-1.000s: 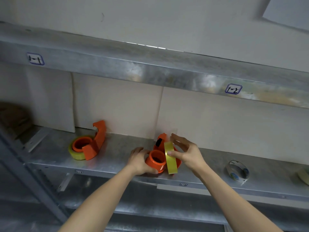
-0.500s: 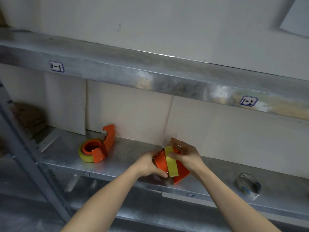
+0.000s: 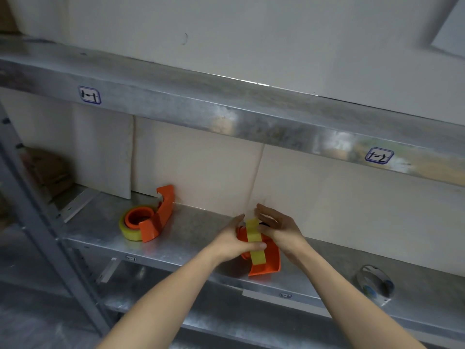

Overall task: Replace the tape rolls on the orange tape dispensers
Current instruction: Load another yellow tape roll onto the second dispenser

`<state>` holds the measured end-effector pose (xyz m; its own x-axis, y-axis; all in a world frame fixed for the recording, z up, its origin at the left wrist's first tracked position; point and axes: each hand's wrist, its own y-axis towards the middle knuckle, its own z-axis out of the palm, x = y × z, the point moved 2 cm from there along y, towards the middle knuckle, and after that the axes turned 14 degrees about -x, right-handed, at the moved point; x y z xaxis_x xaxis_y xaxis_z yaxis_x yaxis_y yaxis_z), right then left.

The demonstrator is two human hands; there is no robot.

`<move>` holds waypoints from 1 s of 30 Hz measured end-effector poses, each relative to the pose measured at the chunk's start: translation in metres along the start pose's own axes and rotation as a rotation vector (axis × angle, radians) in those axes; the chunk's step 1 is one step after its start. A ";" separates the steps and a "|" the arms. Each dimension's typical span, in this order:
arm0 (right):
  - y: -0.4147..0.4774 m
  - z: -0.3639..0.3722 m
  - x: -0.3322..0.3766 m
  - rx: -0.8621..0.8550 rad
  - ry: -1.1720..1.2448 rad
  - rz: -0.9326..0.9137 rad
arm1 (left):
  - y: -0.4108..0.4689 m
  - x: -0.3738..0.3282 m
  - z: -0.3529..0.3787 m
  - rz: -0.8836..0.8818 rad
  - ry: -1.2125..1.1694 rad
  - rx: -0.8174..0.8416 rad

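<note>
An orange tape dispenser (image 3: 268, 260) is held over the metal shelf (image 3: 191, 238), with a yellow tape roll (image 3: 254, 241) seen edge-on sitting around its hub. My left hand (image 3: 232, 241) grips the dispenser from the left, thumb pressed against the roll. My right hand (image 3: 279, 227) is at the roll's right side with fingers spread; whether it touches the roll I cannot tell. A second orange dispenser (image 3: 156, 217) with a yellow roll (image 3: 128, 229) on it lies on the shelf to the left.
A clear tape roll (image 3: 375, 283) lies on the shelf at the right. An upper shelf beam (image 3: 226, 114) hangs overhead. A grey upright post (image 3: 32, 197) stands at the left. Brown cardboard (image 3: 47, 172) sits at the far left.
The dispenser has been tipped and turned in my hands, its orange body now pointing toward me. The yellow roll has gone onto the hub, and my right fingers have opened off it.
</note>
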<state>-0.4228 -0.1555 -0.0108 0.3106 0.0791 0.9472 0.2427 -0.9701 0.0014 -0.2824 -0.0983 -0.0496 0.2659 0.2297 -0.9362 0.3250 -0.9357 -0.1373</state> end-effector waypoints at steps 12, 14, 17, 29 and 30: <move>-0.002 -0.007 -0.005 0.005 -0.057 -0.026 | -0.010 -0.002 0.013 0.001 0.030 0.075; -0.003 -0.010 -0.006 0.014 -0.037 -0.010 | -0.011 -0.001 0.014 -0.005 0.023 0.070; -0.004 -0.014 -0.007 0.008 -0.009 0.006 | -0.014 -0.007 0.016 -0.033 -0.010 0.045; -0.003 -0.042 -0.031 -0.164 -0.069 0.061 | -0.021 -0.002 0.026 0.076 -0.004 0.047; -0.003 -0.044 -0.033 -0.169 -0.080 0.075 | -0.021 0.000 0.025 0.081 0.002 0.054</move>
<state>-0.4739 -0.1652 -0.0276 0.3960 0.0171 0.9181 0.0608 -0.9981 -0.0076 -0.3122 -0.0855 -0.0553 0.2917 0.1531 -0.9442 0.2532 -0.9642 -0.0781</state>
